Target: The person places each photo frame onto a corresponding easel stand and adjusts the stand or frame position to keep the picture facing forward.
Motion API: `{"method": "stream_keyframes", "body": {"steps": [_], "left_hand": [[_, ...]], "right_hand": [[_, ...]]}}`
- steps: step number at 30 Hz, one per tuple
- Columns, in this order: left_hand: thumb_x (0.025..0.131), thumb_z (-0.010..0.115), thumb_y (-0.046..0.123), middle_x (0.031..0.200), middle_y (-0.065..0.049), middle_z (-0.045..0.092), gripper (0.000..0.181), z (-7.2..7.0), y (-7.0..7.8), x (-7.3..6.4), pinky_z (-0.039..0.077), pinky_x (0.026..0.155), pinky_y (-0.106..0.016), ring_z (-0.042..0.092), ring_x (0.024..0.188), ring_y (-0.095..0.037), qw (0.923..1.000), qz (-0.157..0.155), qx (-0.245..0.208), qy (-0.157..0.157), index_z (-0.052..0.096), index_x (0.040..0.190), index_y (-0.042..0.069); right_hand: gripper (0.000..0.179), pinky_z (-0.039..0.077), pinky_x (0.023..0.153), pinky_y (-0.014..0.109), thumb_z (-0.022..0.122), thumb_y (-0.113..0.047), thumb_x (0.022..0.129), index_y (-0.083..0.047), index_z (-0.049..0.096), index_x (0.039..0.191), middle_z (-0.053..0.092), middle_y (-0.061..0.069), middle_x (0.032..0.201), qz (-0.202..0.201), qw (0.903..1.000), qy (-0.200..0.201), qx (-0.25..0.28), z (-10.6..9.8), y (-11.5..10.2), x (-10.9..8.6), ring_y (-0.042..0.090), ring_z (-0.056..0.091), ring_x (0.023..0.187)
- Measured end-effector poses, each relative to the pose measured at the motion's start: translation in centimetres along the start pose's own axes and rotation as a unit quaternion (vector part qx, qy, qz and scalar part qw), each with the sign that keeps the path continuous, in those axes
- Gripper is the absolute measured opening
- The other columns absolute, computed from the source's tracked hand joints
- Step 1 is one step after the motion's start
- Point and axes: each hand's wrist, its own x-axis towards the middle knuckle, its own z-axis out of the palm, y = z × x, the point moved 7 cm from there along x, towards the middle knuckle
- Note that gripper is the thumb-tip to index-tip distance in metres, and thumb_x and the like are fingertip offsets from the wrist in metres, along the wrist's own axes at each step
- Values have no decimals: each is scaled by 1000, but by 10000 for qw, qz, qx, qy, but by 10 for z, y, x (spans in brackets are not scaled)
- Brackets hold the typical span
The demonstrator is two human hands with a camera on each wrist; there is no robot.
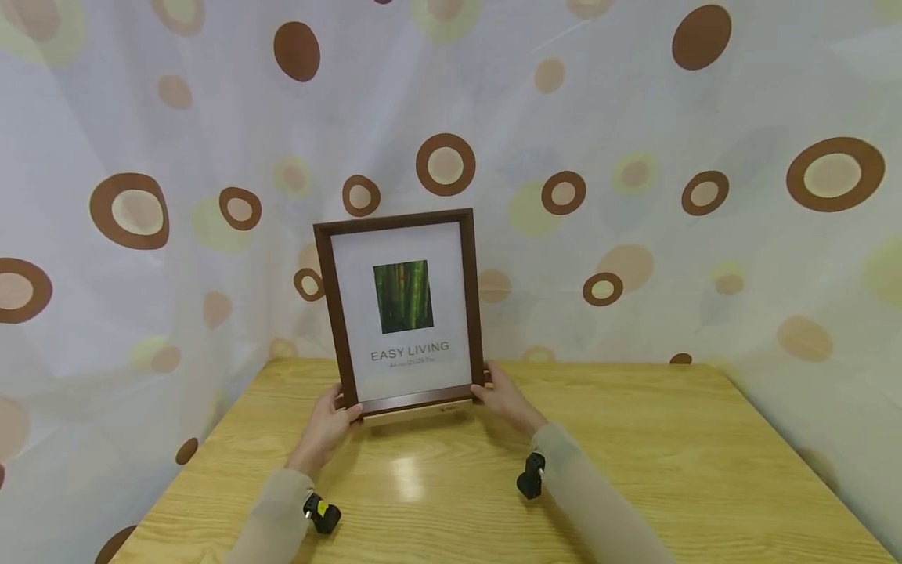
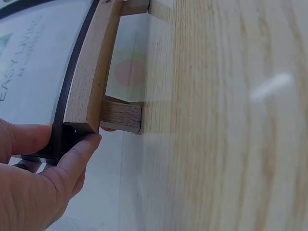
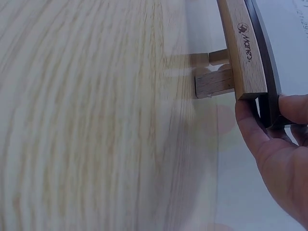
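Observation:
A dark brown picture frame [image 1: 476,313] stands nearly upright, leaning slightly left, with a white insert reading EASY LIVING and a green bamboo picture. Its bottom edge is at the pale wooden ledge of a small tabletop easel [image 1: 416,413]. My left hand [image 1: 330,423] pinches the frame's lower left corner. In the left wrist view, the thumb lies on the front and a fingertip reaches the end of the easel ledge [image 2: 89,91]. The lower right corner is gripped by my right hand [image 1: 506,398], its index finger under the ledge end [image 3: 248,62].
Short wooden feet [image 2: 122,114] of the easel meet the glossy wood-grain table [image 1: 634,454]. A white curtain [image 1: 493,94] with brown circles hangs behind and at both sides. Each wrist wears a small black camera [image 1: 532,476].

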Motion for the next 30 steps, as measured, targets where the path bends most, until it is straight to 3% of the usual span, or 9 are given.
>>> {"method": "stream_keyframes", "body": {"steps": [11, 25, 30], "left_hand": [[98, 49, -4, 138, -32, 45, 54, 18, 1, 4, 50, 100, -52, 50, 124, -41, 9999, -76, -87, -100, 30, 148, -5], [98, 50, -3, 139, -31, 45, 55, 47, 4, 10, 51, 99, -51, 49, 126, -43, 9994, -24, -47, -340, 29, 149, -3], [98, 50, -3, 140, -31, 44, 56, 56, 4, 11, 51, 99, -50, 49, 126, -43, 9992, -42, -42, -401, 28, 150, -4]], "right_hand": [[55, 46, 104, 53, 52, -8, 101, 2, 26, 149, 41, 28, 143, 50, 9997, -152, 177, -17, 7, -10, 44, 42, 132], [69, 39, 109, 57, 53, -15, 101, 7, 13, 152, 28, 32, 152, 389, 9990, -217, -97, -46, 17, -23, 47, 32, 139], [68, 39, 109, 57, 53, -15, 101, 6, 15, 152, 29, 32, 152, 418, 9988, -216, -112, -55, 23, -27, 48, 32, 139]]}}
